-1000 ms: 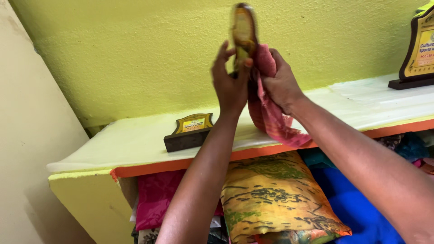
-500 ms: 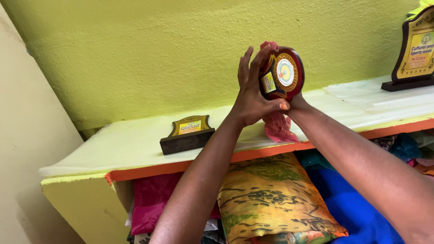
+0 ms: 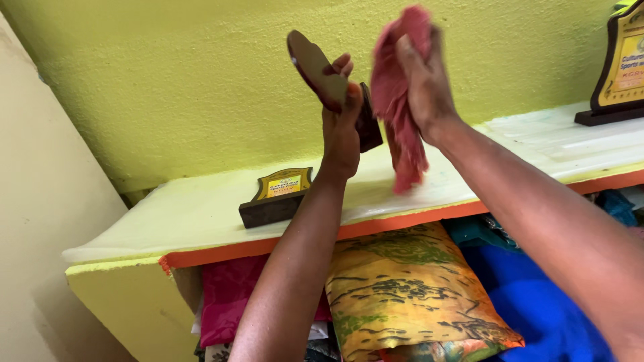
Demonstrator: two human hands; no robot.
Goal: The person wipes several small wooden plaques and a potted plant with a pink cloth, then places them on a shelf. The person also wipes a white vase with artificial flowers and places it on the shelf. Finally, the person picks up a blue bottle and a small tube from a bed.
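Left hand: closed round the neck of a small round trophy, where the disc meets its dark base; I hold it up in front of the green wall, tilted so the plain brown back of the disc faces me.
Right hand: fist shut on a pink cloth, raised just beside the trophy; the cloth's loose end hangs down toward the shelf.
Trophy, handling: rigid, looks like light wood or board, with a smooth back that could slip; I judge the joint at the base the safest hold, not the thin rim.
Cloth, handling: soft, limp, bunches easily; any handful grips.
On the shelf: a low shield-shaped plaque at left, a taller plaque at far right.
Below: folded fabrics, pink, yellow-patterned and blue.
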